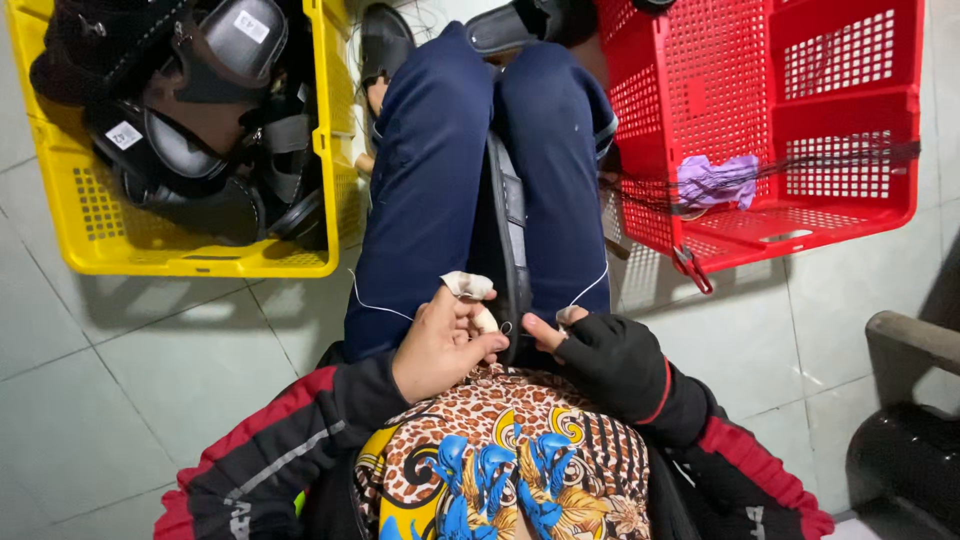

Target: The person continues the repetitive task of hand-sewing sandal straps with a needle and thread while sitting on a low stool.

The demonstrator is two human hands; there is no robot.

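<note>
At the lower centre of the frame the bare left hand, a white bandage wrapped round one finger, has its fingers pinched together on the near end of a black sandal strap piece and on a thin white thread that runs off to the left across the thigh. Just beside it, to the right, the right hand in a black fingerless glove pinches another run of the same thread between thumb and forefinger, its fingertips almost touching the strap. The strap lies gripped between the person's knees, in dark blue trousers, and reaches up toward the top of the frame. At the upper left a yellow plastic crate holds a heap of black sandals. At the upper right a red plastic crate holds a crumpled purple cloth. Grey floor tiles lie beneath.
</note>
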